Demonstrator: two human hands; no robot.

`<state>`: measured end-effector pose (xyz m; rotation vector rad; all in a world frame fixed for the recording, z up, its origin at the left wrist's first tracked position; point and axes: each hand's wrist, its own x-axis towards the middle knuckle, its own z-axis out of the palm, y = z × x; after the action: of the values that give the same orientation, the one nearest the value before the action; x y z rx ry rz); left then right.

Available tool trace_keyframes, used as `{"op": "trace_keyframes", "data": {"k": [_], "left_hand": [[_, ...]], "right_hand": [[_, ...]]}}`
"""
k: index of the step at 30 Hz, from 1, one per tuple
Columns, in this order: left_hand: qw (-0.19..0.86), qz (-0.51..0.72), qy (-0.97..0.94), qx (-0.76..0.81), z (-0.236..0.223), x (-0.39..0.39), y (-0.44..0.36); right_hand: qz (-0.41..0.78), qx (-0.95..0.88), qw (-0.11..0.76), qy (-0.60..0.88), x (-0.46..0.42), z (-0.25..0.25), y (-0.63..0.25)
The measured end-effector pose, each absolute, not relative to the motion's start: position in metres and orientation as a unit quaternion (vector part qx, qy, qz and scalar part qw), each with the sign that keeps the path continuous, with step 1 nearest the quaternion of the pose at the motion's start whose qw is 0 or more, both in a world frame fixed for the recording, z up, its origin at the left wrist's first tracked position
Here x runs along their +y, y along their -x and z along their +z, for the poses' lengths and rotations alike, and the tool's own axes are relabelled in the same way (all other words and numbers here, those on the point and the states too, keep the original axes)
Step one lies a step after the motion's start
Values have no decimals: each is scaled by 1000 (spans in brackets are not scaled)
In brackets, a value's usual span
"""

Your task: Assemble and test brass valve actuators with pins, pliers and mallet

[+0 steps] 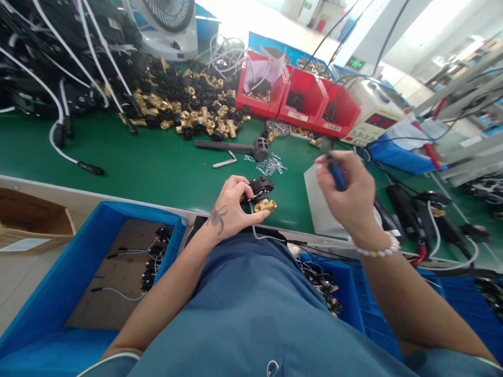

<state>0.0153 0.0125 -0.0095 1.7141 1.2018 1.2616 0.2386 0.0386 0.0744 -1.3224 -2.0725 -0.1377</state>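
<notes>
My left hand (230,207) is closed around a small valve part (262,195) with a black plastic top and a brass fitting below, held just above the near edge of the green bench mat (149,162). A thin white wire trails down from the part. My right hand (346,191) is raised to the right of it, fingers wrapped round a blue-handled tool (336,173) whose tip is blurred. A bead bracelet sits on the right wrist.
A heap of brass and black fittings (188,107) lies at the back, with a black mallet (236,147), small metal clips (271,165), three red bins (298,99), a fan (167,23) and a meter box (373,123). Blue crates (58,283) stand below the bench.
</notes>
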Motion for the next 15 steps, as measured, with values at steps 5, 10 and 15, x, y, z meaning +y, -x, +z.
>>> {"op": "trace_keyframes", "data": {"k": [5, 10, 15], "left_hand": [[336, 482, -664, 463, -10, 14, -15], [352, 488, -652, 461, -10, 13, -14], [347, 481, -661, 459, -9, 14, -13]], "right_hand": [[-32, -834, 227, 502, 32, 64, -236], [-23, -853, 159, 497, 34, 72, -241], [-66, -780, 353, 513, 32, 74, -234]]}}
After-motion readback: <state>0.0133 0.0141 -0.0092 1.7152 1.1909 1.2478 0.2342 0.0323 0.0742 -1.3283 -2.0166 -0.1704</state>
